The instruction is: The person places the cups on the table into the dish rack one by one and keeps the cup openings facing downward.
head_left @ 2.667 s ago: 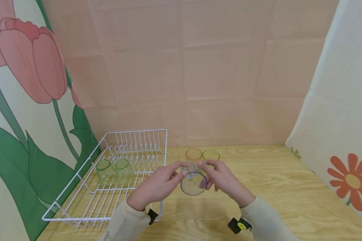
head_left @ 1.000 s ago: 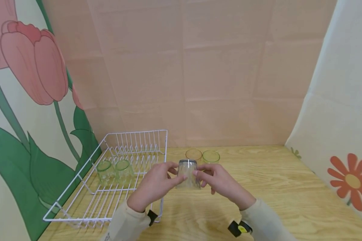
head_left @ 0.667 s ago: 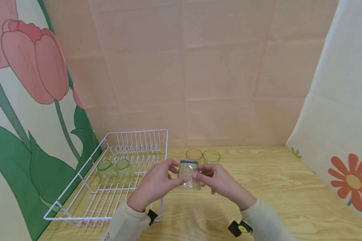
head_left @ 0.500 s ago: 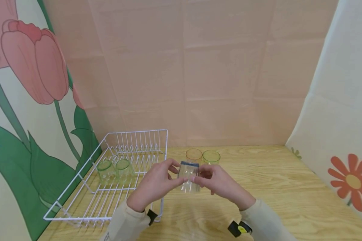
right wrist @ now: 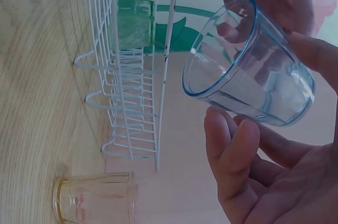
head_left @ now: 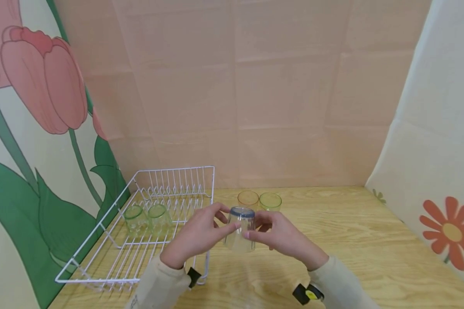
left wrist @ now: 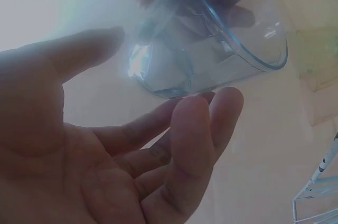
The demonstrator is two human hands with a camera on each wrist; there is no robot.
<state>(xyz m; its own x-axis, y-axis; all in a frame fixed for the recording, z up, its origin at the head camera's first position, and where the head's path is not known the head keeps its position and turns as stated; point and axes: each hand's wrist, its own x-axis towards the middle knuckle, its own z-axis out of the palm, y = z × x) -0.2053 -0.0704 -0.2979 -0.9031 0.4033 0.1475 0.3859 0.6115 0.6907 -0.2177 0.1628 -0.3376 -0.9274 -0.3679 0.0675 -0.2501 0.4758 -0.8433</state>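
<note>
A clear drinking glass with a blue tint [head_left: 239,245] is held upside down between the two hands, over the table right of the rack. Its thick blue base faces up and its rim points down, slightly tilted. My left hand [head_left: 198,231] grips its left side between thumb and fingers. On the other side my right hand [head_left: 285,235] pinches it, thumb across the front. In the right wrist view, the rim of the tumbler [right wrist: 248,76] points toward the table side. The left wrist view shows the left fingertips [left wrist: 193,113] right at the glass wall.
A white wire dish rack [head_left: 147,242] stands at the left. Inside it, two green glasses [head_left: 136,222] sit upside down side by side. Behind the hands, an orange-rimmed glass [head_left: 248,192] and a yellow-green-rimmed glass [head_left: 272,206] stand upright on the wooden table [head_left: 332,240].
The glass has turned from its rim facing the camera to base up, rim down. In the last half second it has tipped slightly and the right thumb has shifted along its wall.
</note>
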